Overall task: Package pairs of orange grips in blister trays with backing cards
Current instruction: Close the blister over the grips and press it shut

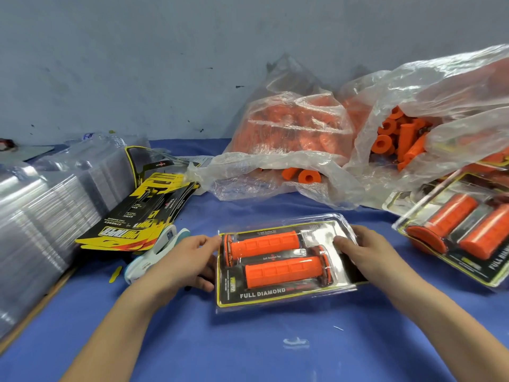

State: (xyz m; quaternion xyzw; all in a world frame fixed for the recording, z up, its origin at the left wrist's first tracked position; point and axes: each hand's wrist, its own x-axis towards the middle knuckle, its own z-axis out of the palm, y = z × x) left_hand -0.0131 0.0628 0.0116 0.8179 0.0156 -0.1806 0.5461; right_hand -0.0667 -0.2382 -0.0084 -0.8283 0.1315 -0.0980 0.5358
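Fingers (347,244) of both hands pinch the glossy clear blister tray (286,296) holding ribbed orange grips (283,270).

The counter (248,340) is covered in a plain royal-blue cloth, and the wall (137,64) behind it is pale grey-blue with small dark flecks. Two bright orange grips (275,257) — moulded with a square, diamond-like relief — lie in a clear blister tray (286,260) over a black backing card (264,293) edged in yellow, lettered "FULL DIMOND"-style white text reading FULL DIAMOND. The loose cards (137,213) at the left are black and yellow with a red flash. The stacked trays (41,210) are colourless and glossy. Translucent bags (303,139) show more orange inside. A stapler-like tool (154,257) is white and teal.
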